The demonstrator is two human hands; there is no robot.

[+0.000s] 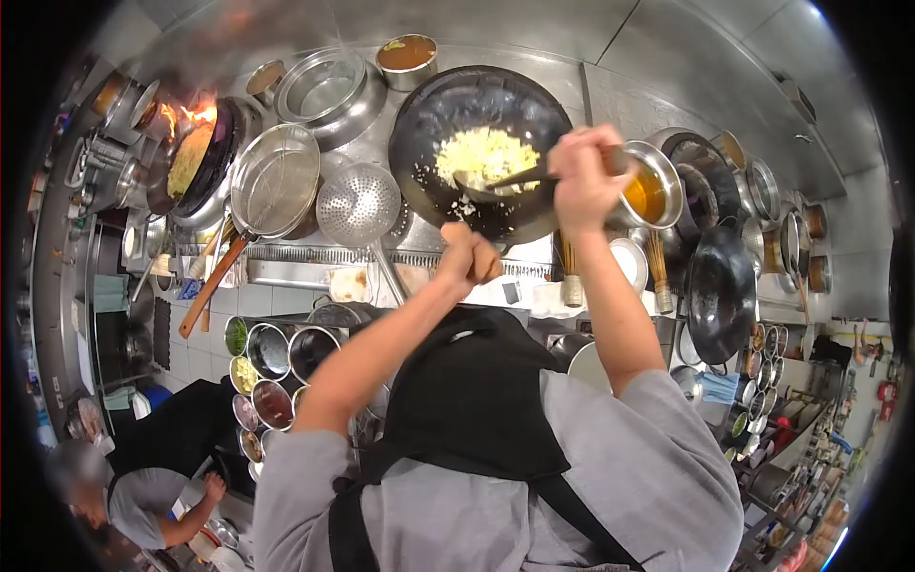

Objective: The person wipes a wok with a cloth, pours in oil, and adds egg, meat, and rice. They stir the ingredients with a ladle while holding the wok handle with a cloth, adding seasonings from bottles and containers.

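Note:
A large black wok (448,100) sits at the middle of the stove, with pale yellow, egg-like chopped food (486,157) in it. My left hand (467,257) is closed at the wok's near rim, and its grip hides the part it holds. My right hand (589,176), slightly blurred, is wrapped round the wooden handle of a ladle (522,176). The ladle's dark head lies in the wok at the near edge of the food. White bits cling to the wok wall.
A perforated skimmer (358,202) and a wire strainer (276,181) lie left of the wok. Flames rise by another wok (214,157) at far left. A pot of orange liquid (650,191) stands right. Ingredient tins (272,400) sit below left, near another person (162,477).

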